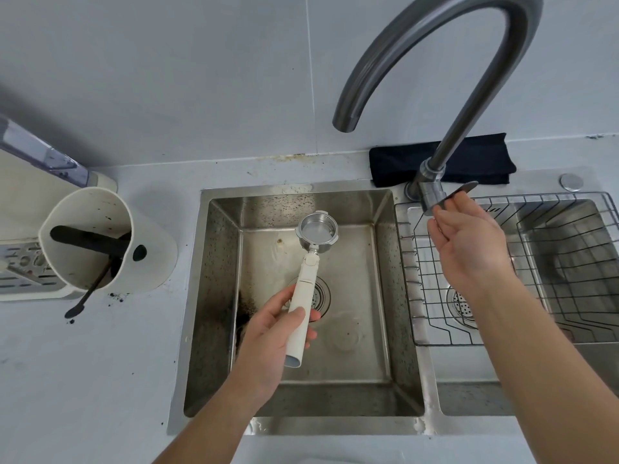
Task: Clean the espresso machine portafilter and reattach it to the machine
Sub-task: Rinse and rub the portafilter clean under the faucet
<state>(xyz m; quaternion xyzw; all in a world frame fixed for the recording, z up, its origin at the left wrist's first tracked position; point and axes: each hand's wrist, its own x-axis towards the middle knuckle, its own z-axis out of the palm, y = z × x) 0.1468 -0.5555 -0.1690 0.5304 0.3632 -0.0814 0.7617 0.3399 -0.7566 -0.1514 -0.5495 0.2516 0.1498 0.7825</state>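
The left hand (278, 333) is wrapped around the cream handle of the portafilter (310, 272), fingers curled about the lower part of the grip, and holds it out over the left sink basin (382, 296). The portafilter points away from the person, its round metal basket end uppermost in the view and open side up, hanging above the basin floor and not touching it; the basket sits below and to the left of the faucet (435, 78) spout opening. No water shows at the spout. The right hand (469, 242) is at the base of the faucet, palm turned up and fingers loosely spread, with the fingertips against the flat metal lever (452, 195) that sticks out from the faucet body; whether they press or only touch it cannot be told. Behind the faucet base a dark folded cloth (475, 159) lies on the counter against the wall. To the right of the faucet, a wire rack (418, 296) sits in the right sink basin. Well to the left of the faucet, on the counter, stands a cream knock box (104, 242) with a black bar across it and dark grounds scattered around its foot, and beyond it part of a cream espresso machine (20, 209) shows at the frame edge.
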